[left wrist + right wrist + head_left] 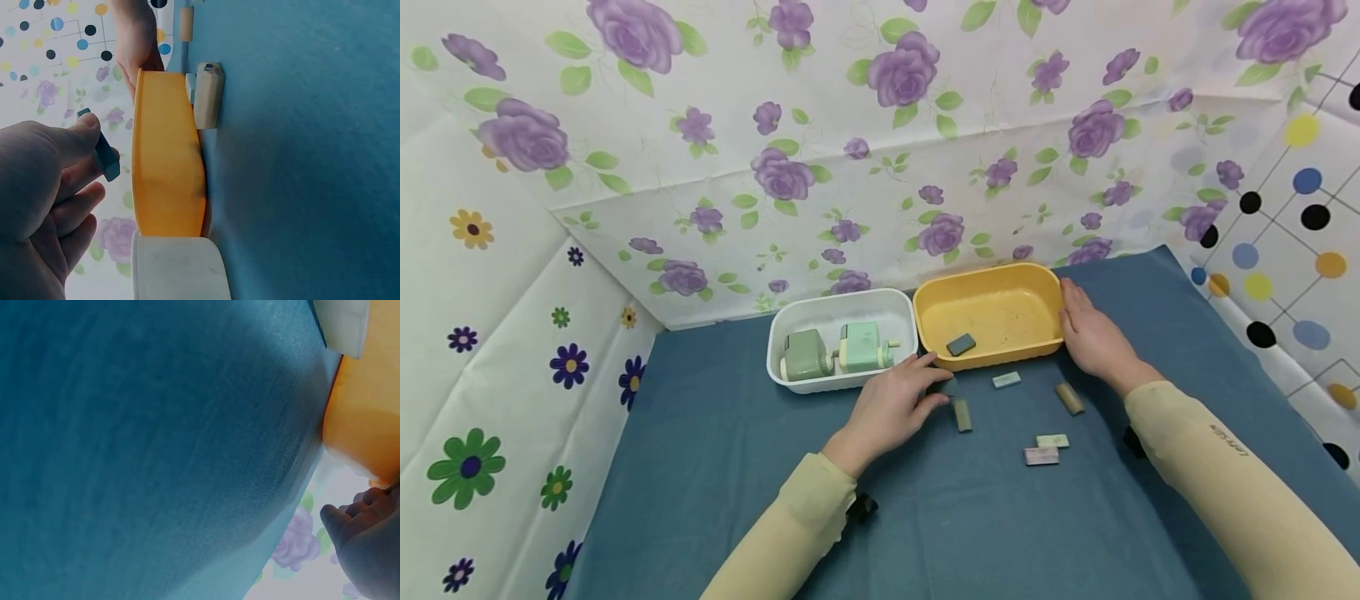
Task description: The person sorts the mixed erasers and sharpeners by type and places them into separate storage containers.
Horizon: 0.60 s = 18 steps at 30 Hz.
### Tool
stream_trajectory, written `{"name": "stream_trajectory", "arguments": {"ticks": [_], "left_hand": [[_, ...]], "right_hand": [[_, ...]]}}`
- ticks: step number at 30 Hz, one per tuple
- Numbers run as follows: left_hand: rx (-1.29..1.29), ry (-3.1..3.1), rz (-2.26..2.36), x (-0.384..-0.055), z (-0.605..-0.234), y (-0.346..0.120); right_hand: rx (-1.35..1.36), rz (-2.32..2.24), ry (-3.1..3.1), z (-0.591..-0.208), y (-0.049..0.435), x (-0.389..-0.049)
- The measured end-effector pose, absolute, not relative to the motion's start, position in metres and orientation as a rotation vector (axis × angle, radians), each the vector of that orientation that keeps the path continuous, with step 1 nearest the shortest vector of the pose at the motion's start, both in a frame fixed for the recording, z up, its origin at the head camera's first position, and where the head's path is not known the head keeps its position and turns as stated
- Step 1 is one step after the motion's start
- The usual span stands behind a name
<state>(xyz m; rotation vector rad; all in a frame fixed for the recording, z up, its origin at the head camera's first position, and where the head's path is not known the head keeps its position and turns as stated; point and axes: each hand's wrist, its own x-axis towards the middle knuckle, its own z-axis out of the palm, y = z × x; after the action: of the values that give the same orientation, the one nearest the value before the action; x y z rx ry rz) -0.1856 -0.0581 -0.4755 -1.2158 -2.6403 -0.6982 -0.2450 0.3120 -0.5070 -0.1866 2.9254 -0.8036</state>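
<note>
Between thumb and forefinger, my left hand [891,407] pinches a dark blue-grey eraser [106,156], lifted near the front of a yellow basin [1000,350]. Another dark eraser [961,344] lies inside that basin, at its left front corner. My right hand [1093,337] rests against the basin's right end with fingers extended along the wall. On the cloth below the left fingers lies an olive-brown eraser [962,415]. Just in front of the basin is a pale blue-green eraser [1007,380].
A white basin [805,386] adjoins the yellow one on the left, holding a dark green crank sharpener [806,354] and a mint one [861,346]. Nearer on the blue cloth [925,533] lie a tan eraser [1070,398], a pale green eraser [1052,440] and a pinkish eraser [1041,456]. Flowered sheeting [850,192] stands behind.
</note>
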Motion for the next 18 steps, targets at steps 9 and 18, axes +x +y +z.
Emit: {"name": "stream_trajectory", "arguments": {"ticks": [9,18], "left_hand": [[-1.128,-2.642,-0.698,-0.193,-0.472,-0.053],[-1.073,-2.632,-0.669,-0.202,-0.471,-0.047]], "right_hand": [[-0.2,-0.812,2.926,-0.507,0.312,-0.242],[-0.201,-0.816,2.934,-0.507,0.312,-0.243]]}}
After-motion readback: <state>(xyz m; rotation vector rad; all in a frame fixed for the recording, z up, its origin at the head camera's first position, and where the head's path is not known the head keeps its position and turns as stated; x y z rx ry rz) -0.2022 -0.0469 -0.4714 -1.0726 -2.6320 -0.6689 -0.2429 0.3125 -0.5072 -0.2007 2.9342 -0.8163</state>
